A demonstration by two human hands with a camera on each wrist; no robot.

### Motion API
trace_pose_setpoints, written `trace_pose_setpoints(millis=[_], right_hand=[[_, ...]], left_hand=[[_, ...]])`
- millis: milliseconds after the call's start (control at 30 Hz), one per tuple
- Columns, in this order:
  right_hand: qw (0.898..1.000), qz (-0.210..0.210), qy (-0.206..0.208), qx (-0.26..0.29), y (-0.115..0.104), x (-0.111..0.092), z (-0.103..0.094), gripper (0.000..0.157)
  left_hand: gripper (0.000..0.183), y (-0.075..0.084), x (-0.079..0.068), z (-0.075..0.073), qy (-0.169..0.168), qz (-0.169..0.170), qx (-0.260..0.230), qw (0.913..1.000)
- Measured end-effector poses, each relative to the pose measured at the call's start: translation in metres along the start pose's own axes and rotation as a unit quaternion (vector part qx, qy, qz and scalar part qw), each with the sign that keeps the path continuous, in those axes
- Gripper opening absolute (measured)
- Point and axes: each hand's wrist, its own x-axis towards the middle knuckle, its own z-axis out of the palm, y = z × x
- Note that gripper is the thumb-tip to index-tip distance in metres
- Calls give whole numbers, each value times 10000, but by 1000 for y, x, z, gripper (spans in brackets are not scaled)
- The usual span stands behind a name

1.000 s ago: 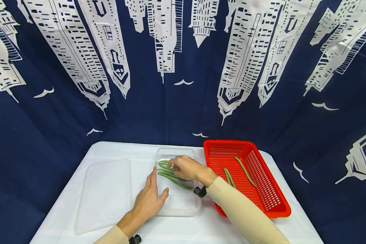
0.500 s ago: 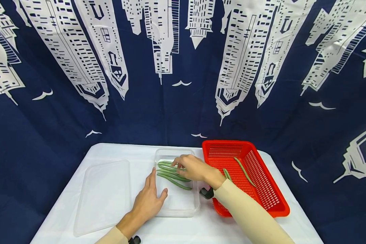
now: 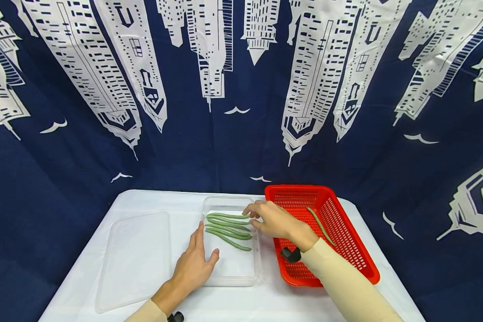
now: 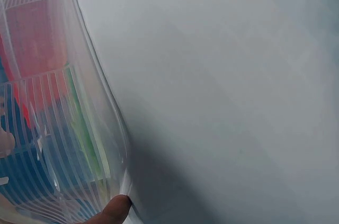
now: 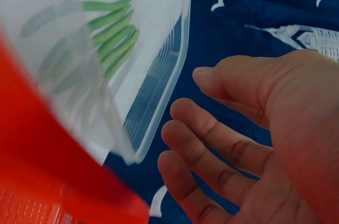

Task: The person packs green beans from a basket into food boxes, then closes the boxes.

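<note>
A clear plastic food container (image 3: 230, 281) holds several green beans (image 3: 227, 233) side by side near its far end. Along the container's left wall rests my left hand (image 3: 195, 264), its fingers straight and thumb spread. The left wrist view catches a fingertip (image 4: 117, 209) at the container's ribbed wall. My right hand (image 3: 275, 219) hovers at the container's right rim, between it and the red basket (image 3: 279, 187). Seen from the right wrist, this hand's fingers (image 5: 185, 144) are loosely bent, with nothing between them and the thumb.
To the left on the white table (image 3: 185, 205) lies a translucent lid (image 3: 134, 259). The red basket stands on the right with one green bean (image 3: 321, 227) visible inside; my right forearm hides part of it. A dark blue patterned cloth (image 3: 225, 152) hangs behind.
My right hand has moved right from above the beans to the container's right rim, uncovering the beans. The left hand stays at the wall.
</note>
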Motion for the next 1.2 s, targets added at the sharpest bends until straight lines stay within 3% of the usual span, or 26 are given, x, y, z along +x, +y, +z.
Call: trace_pose_setpoints(millis=[233, 533, 667, 700, 800, 900, 967, 1200], right_hand=[[9995, 155, 260, 90, 22, -15, -10, 28], [9961, 644, 454, 407, 55, -38, -19, 25], [9948, 598, 468, 680, 86, -48, -16, 25], [9945, 424, 520, 808, 107, -50, -7, 25], [9947, 375, 541, 788, 127, -57, -3, 26], [9935, 651, 458, 820, 130, -63, -5, 27], [9917, 1030, 310, 707, 114, -67, -15, 30], [9883, 1446, -42, 473, 119, -79, -13, 35]], left_hand=[[98, -2, 0, -1, 12, -54, -1, 10000], [97, -3, 0, -1, 17, -8, 5, 10000], [96, -3, 1, 0, 41, 23, -4, 10000], [96, -3, 1, 0, 51, 37, -5, 10000], [96, -3, 0, 1, 57, 69, -11, 10000], [96, -3, 0, 1, 69, 73, -27, 9999], [96, -3, -1, 1, 76, 61, -29, 9999], [95, -1, 0, 1, 77, 29, -45, 10000]])
